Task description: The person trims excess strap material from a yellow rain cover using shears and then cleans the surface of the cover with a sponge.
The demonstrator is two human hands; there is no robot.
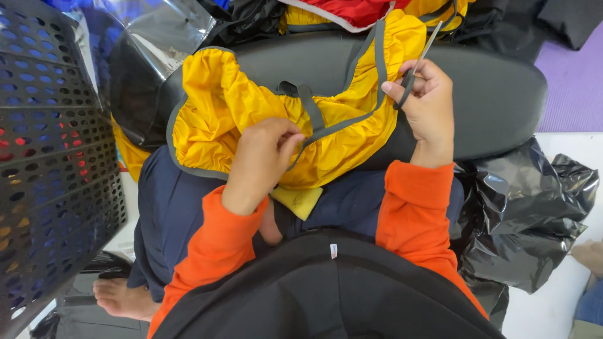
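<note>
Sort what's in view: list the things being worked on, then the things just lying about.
In hand:
yellow fabric cover, pinched by the left hand
grey trim strap
small scissors in the right hand

Lying about:
black perforated crate
black plastic bag
red and yellow fabric pile
clear plastic wrap

We seem to be in a small sewing workshop, seated low at a dark padded bench (496, 94). Heaps of yellow and red fabric (352, 11) lie behind it, a black perforated crate (50, 163) stands at the left, clear plastic wrapping (157, 31) and a black plastic bag (527, 213) lie around, and a purple mat (575, 88) covers the floor.
</note>
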